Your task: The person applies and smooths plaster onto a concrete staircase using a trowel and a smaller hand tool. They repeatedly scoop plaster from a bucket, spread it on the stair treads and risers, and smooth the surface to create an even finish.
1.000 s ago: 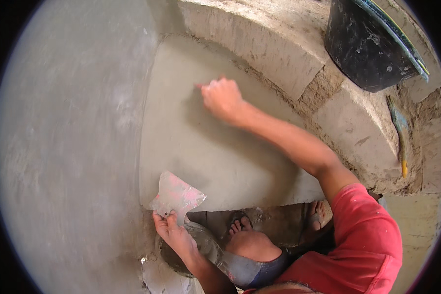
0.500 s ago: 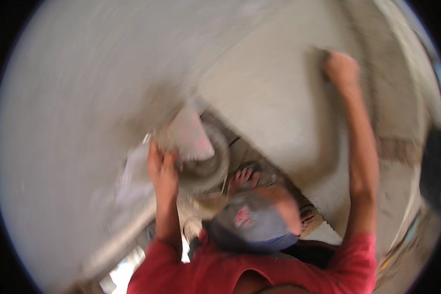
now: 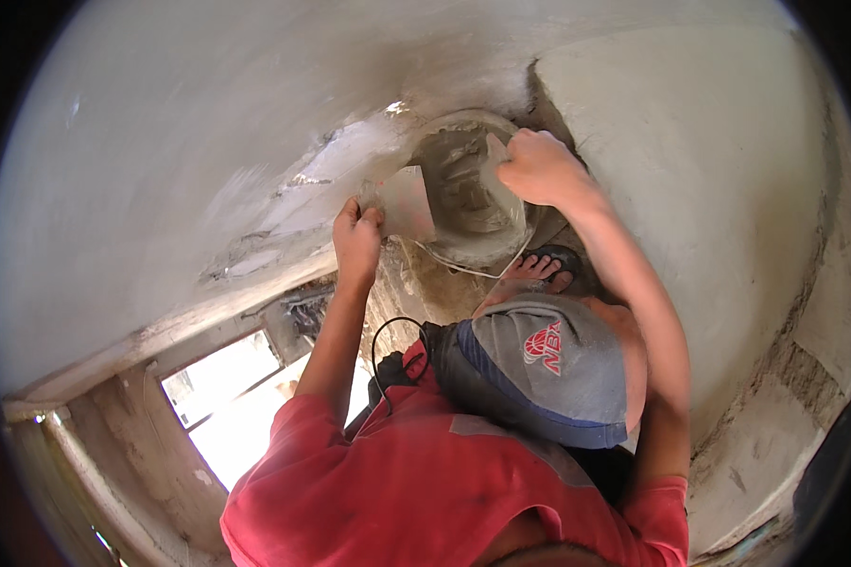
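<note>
My left hand [image 3: 357, 244] is closed on the edge of a flat, plaster-smeared plate [image 3: 409, 206]. It holds the plate tilted beside the left rim of a round bucket [image 3: 482, 116]. Grey wet plaster [image 3: 459, 184] lines the inside of the bucket. Over the bucket's right side, my right hand [image 3: 544, 170] is closed round a scraper, whose pale blade [image 3: 496, 156] points into the bucket. My fingers cover the scraper's handle.
A smeared grey wall [image 3: 180, 151] curves along the left, with a smooth plastered wall [image 3: 690, 161] to the right. A thin bucket handle [image 3: 463, 270] hangs at the near rim. My sandalled foot [image 3: 544, 266] stands close by. At lower left is a bright opening [image 3: 222, 378].
My right hand has come down from the right wall to the bucket with the scraper. The plate in my left hand has turned beside the bucket, and the whole view has shifted.
</note>
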